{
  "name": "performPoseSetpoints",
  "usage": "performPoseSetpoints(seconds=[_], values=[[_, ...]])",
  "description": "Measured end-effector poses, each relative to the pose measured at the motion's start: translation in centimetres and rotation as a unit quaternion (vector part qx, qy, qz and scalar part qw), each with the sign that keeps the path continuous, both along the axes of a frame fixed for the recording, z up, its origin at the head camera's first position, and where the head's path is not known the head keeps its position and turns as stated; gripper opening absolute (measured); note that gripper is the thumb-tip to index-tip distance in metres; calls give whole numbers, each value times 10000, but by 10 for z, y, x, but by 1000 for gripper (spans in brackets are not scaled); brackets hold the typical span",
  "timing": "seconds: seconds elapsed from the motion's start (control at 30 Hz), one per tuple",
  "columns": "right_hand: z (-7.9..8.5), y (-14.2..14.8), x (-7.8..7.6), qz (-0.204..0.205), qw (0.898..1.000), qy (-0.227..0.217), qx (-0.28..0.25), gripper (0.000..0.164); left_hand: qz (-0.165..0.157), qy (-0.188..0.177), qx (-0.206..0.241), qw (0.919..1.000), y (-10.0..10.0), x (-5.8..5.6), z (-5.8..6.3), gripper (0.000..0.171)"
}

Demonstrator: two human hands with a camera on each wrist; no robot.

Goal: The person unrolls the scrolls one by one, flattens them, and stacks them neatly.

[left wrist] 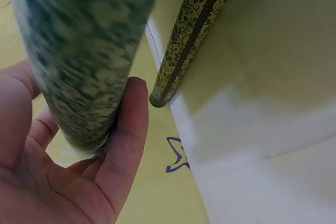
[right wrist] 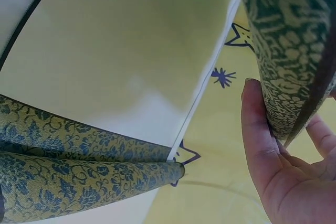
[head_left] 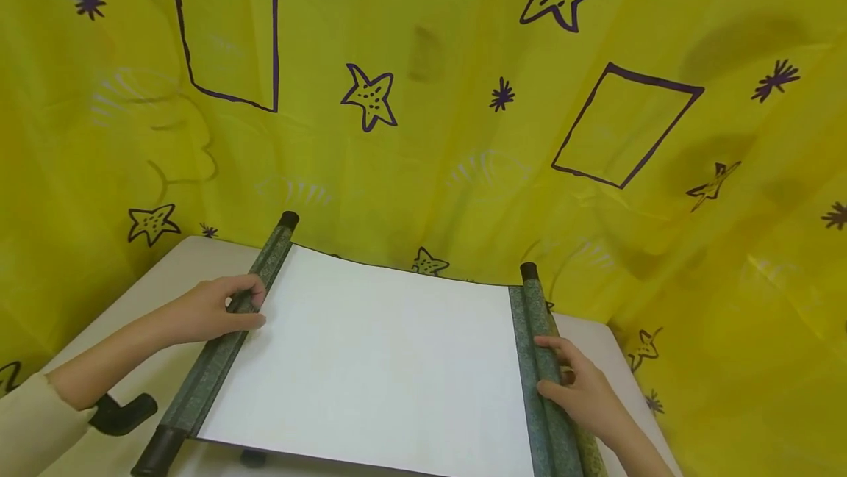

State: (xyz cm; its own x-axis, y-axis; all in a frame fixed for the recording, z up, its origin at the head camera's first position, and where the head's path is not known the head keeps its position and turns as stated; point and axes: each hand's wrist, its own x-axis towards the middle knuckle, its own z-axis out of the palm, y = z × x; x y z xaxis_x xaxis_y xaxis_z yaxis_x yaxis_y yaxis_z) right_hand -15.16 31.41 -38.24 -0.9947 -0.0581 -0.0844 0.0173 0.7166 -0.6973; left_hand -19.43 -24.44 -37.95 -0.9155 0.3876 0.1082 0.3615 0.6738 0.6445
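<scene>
A hanging scroll lies spread between my hands, its blank white sheet (head_left: 384,359) facing up. At its left end my left hand (head_left: 205,311) grips the green mottled roller (head_left: 208,374), thumb and fingers on either side. The right roller (head_left: 562,433) is held by my right hand (head_left: 589,392) below its dark upper tip (head_left: 529,271). Up close in the left wrist view, the fingers (left wrist: 128,135) curl around the gripped roller (left wrist: 84,61). In the right wrist view the fingers (right wrist: 260,124) hold the other patterned roller (right wrist: 294,61), whose surface carries a dark stripe.
A pale table (head_left: 126,315) extends beneath the scroll. Behind it hangs a yellow curtain (head_left: 450,131) printed with purple stars and frames. A black curved piece (head_left: 122,414) shows by the left sleeve (head_left: 40,418). Under the sheet's front edge sits a small dark object (head_left: 253,458).
</scene>
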Motion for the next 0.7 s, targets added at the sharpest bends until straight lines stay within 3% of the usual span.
performPoseSetpoints(seconds=[0.13, 0.4, 0.7], values=[[-2, 1, 0, -49, 10000, -44, -31, 61, 26, -24, -9, 10000, -3, -1, 0, 27], [-5, 4, -1, -148, 9998, -120, 4, 59, -72, -34, 99, 9999, -8, -2, 1, 14], [-12, 2, -5, -60, 9999, -87, -127, 59, -21, 65, -36, 10000, -9, -9, -6, 12]])
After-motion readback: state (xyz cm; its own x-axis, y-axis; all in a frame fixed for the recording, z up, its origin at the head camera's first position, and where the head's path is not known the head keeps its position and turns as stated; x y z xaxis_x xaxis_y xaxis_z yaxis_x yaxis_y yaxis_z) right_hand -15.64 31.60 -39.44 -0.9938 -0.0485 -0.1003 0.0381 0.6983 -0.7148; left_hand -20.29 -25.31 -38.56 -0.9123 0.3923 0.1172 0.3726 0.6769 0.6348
